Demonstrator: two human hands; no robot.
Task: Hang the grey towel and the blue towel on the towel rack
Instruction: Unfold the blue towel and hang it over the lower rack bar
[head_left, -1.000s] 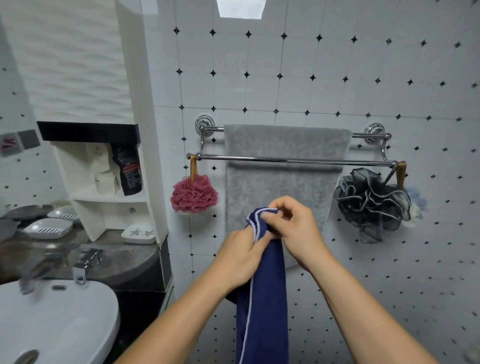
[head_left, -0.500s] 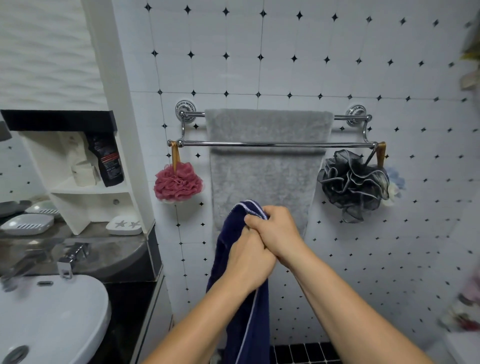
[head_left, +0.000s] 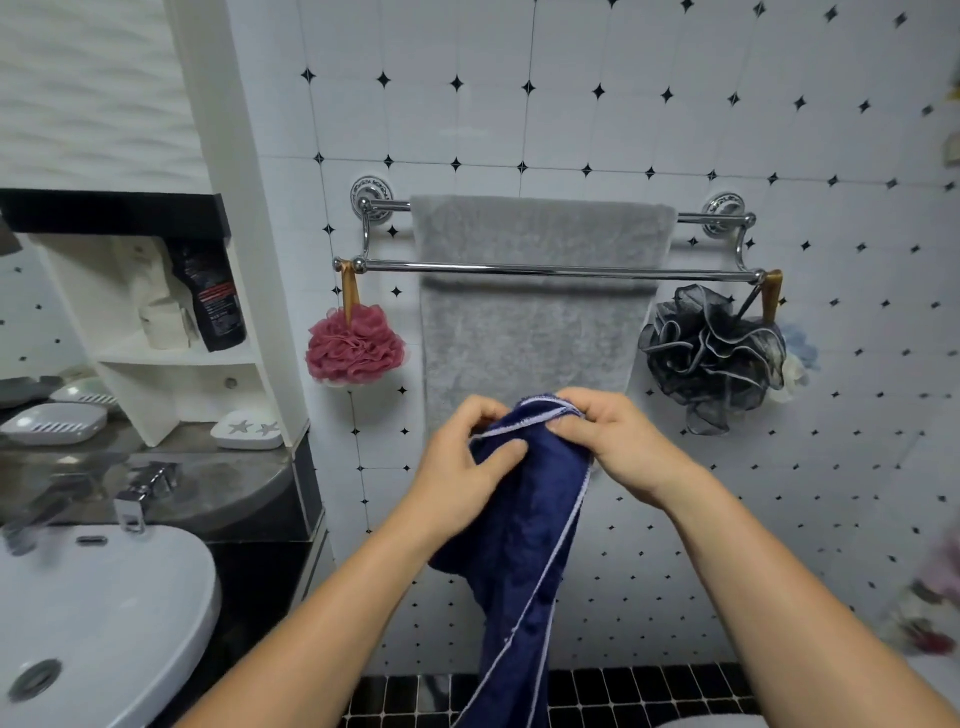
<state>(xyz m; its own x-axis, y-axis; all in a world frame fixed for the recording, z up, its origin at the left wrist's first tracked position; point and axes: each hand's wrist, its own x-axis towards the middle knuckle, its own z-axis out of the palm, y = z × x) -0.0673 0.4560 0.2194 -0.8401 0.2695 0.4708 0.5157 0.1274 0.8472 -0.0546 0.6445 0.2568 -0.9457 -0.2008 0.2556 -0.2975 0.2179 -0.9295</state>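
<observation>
- Blue towel (head_left: 524, 545): dark navy with pale piping, bunched at its top edge and hanging free below the hands; its lower end runs out of frame at the bottom. Held in front of the rack, not on it.
- Left hand (head_left: 467, 467): closed on the towel's upper left edge, thumb pressed onto the cloth; fingertips partly hidden behind the fabric.
- Right hand (head_left: 613, 441): pinching the piped edge at the top right, fingers curled over it; the palm faces away and is unseen.
- Grey towel (head_left: 530, 322): draped over the rear bar, hanging flat against the wall; its lower edge is hidden behind the hands and the blue towel.
- Towel rack (head_left: 561, 268): chrome, two bars; front bar bare, rear bar mostly covered by the grey towel.
- Pink bath pouf (head_left: 355, 345): hung from the rack's left end.
- Dark bath pouf (head_left: 711, 353): hung from the right end; pale items behind it are too obscured to identify.
- Sink (head_left: 93, 623): lower left, cut off by the frame.
- Black bottle (head_left: 213, 296): on a white shelf, label unreadable.
</observation>
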